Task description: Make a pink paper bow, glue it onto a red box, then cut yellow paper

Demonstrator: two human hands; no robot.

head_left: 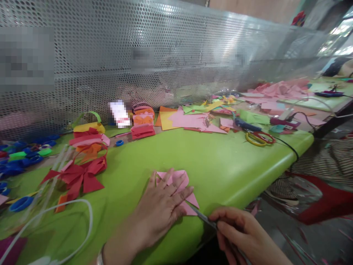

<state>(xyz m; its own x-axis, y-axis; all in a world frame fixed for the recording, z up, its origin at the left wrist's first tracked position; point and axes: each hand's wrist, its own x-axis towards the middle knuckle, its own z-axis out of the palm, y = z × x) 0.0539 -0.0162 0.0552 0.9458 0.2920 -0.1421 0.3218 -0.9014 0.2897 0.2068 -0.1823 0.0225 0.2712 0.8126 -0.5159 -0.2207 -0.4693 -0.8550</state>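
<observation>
My left hand (161, 206) lies flat with fingers spread on a pink paper bow (179, 182) near the front edge of the green table (220, 165). My right hand (239, 232) is closed round a thin metal tool (202, 217), perhaps scissors or a blade. Its tip touches the bow's lower right corner. Part of the bow is hidden under my left palm.
A red paper bow (79, 176), stacked coloured bows (89, 141) and blue rings (20, 203) lie at the left. Pink and orange paper sheets (193, 119) and yellow-handled scissors (257, 139) lie further back. A perforated metal screen (165, 55) stands behind. A white cord (82, 209) loops at front left.
</observation>
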